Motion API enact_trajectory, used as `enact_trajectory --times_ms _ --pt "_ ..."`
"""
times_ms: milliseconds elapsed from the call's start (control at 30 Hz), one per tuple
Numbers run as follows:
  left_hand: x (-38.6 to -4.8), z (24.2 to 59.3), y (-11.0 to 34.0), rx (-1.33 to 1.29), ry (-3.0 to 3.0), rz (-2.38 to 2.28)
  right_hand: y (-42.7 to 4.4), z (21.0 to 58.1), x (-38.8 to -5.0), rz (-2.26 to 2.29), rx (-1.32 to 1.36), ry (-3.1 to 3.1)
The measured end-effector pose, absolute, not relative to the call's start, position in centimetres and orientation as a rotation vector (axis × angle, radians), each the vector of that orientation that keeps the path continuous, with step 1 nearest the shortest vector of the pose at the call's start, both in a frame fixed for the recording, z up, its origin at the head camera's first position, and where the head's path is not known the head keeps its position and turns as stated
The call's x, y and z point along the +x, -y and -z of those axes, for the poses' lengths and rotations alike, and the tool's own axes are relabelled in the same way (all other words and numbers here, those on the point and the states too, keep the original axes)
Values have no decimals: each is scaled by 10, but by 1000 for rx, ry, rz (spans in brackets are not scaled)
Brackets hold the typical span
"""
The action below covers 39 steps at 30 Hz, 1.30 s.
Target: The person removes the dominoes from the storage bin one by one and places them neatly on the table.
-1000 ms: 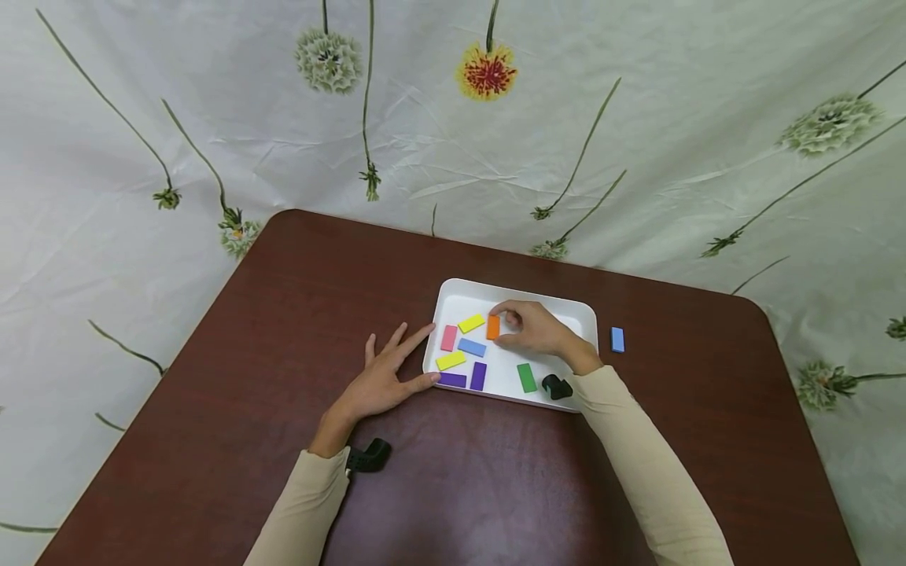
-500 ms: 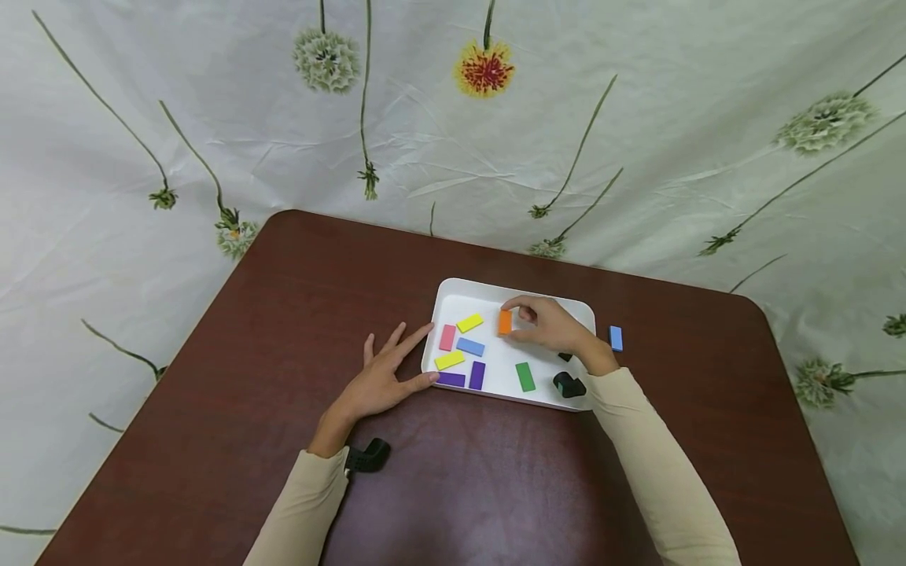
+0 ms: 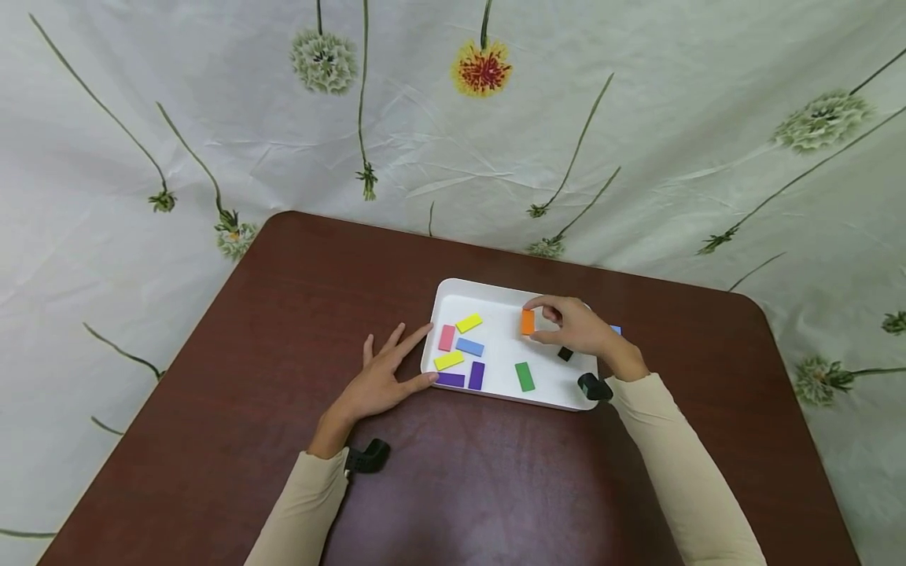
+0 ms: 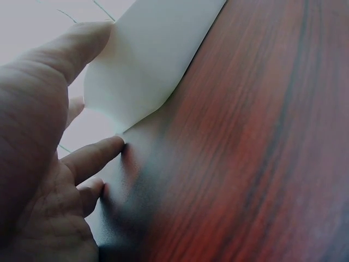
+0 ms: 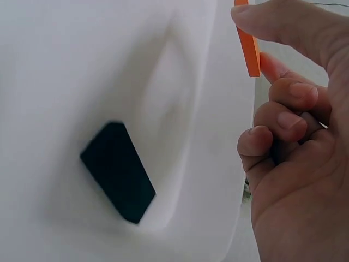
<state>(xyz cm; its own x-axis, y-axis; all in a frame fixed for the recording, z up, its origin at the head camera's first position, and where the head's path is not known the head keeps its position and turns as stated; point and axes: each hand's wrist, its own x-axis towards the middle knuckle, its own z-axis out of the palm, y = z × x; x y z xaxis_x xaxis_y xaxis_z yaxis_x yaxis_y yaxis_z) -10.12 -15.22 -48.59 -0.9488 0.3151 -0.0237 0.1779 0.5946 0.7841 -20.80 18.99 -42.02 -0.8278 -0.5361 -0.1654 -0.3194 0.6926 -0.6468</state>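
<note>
Between thumb and index finger, my right hand (image 3: 576, 326) pinches an orange block (image 3: 528, 322) over the right part of a white tray (image 3: 495, 295). The right wrist view shows the orange block (image 5: 250, 52) at its upper edge, the other fingers curled below. A black block (image 5: 119, 172) lies in the tray under that hand, partly covered in the head view. My left hand (image 3: 378, 383) has its fingers spread and touches the tray's left side with thumb and index finger. In the left wrist view, the fingertips meet the tray's wall (image 4: 147, 60).
Inside the tray lie yellow blocks (image 3: 469, 323), a pink block (image 3: 447, 338), a light blue block (image 3: 470, 347), purple blocks (image 3: 476, 376) and a green block (image 3: 524, 376). Another blue block (image 3: 616, 329) shows past the tray's right edge, mostly behind the right hand. Beneath is a brown table (image 3: 340, 275).
My right hand has moved rightward with the orange block, away from the yellow and light blue blocks. The black block has come into view. My left hand stays at the tray's side.
</note>
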Motion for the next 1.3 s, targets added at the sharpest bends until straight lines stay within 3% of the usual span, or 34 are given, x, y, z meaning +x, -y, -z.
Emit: enact_trajectory --times_ms 500,1300 --pt "-100 484 149 403 -2662 -1270 -258 414 -206 1087 -651 -2574" --pt "-99 480 149 396 -2654 -1282 -329 430 -186 1079 -461 -2704"
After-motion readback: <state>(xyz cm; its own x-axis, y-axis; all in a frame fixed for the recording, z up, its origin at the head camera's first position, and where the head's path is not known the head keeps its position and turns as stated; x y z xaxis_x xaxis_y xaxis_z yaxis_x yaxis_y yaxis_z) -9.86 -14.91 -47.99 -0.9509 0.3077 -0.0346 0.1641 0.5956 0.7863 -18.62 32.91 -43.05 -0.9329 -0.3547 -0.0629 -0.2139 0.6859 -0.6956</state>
